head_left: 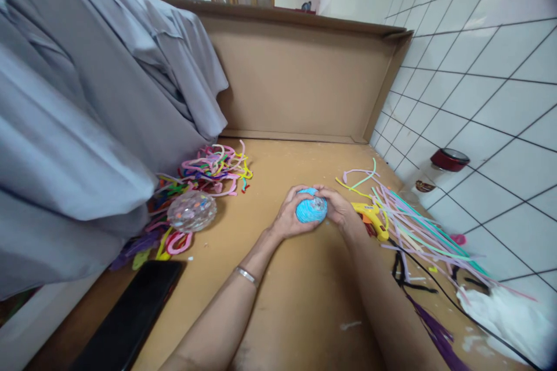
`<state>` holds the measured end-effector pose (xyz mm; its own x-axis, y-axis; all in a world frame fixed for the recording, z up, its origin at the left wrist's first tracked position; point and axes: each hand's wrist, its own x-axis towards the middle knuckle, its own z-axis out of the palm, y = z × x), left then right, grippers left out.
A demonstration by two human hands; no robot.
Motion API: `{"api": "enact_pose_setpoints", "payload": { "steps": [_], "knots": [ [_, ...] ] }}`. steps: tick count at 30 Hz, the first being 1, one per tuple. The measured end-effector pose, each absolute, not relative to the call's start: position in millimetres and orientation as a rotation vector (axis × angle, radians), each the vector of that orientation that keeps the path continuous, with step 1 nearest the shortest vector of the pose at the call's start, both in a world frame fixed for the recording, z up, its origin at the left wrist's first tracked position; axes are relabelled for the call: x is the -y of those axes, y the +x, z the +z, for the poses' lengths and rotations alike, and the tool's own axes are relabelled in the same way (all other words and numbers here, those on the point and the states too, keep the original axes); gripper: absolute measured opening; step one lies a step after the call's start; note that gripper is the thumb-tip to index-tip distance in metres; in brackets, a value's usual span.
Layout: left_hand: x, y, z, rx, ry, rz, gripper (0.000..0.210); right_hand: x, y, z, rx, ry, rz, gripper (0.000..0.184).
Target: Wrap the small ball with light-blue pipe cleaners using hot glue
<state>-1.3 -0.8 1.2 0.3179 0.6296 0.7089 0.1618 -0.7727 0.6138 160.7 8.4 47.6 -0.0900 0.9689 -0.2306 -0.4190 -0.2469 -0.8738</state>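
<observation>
A round ball wrapped in blue pipe cleaner, with a clear patch showing at its upper right, is held above the middle of the table. Around its left side curl the fingers of my left hand, thumb across the front. My right hand grips it from the right, its fingers partly hidden behind the ball. Just right of my right hand lies a yellow hot glue gun with a black cord. To the left sits a clear faceted bowl or ball.
Tangled colourful pipe cleaners lie at the left beside a grey cloth. Long straight pipe cleaners, a red-lidded jar and white tissue are along the tiled wall. A black phone rests front left; cardboard stands behind.
</observation>
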Motion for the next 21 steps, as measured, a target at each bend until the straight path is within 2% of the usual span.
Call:
{"api": "enact_pose_setpoints", "payload": {
  "steps": [6, 14, 21],
  "knots": [
    [0.5, -0.9, 1.5, -0.704, 2.154, 1.45, 0.061, -5.3, 159.8, 53.5, 0.786, -1.047, 1.612, 0.029],
    [2.3, -1.1, 3.0, -0.716, 2.17, 1.452, 0.061, -15.4, 156.1, 46.4, 0.782, -1.086, 1.563, 0.021],
    [2.6, -1.0, 1.7, -0.734, 2.177, 1.441, 0.061, -10.8, 157.5, 51.5, 0.743, -1.078, 1.583, 0.023]
  ]
}}
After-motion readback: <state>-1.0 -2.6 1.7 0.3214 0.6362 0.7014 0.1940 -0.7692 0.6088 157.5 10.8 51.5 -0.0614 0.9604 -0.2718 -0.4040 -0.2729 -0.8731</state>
